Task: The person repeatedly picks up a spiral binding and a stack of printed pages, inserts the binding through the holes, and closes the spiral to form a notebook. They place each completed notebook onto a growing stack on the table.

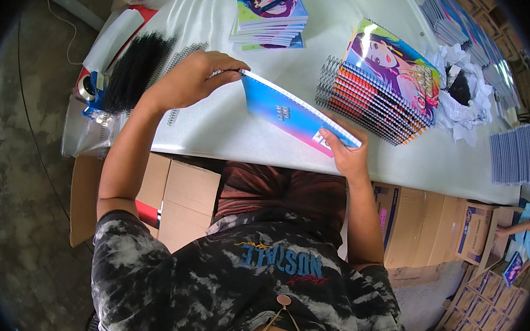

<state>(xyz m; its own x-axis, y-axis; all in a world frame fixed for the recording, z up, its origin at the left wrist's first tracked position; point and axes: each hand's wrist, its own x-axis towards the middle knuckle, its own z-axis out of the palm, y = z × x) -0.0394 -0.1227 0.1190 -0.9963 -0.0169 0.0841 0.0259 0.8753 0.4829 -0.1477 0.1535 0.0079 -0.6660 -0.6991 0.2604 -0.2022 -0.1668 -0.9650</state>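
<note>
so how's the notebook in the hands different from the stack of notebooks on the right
The held notebook is single, tilted off the table between left hand and right hand; the notebook stack holds many, resting fanned on the table. The held cover is blue-pink; the stack's top shows a drawn face. Both are wire-bound.
</note>
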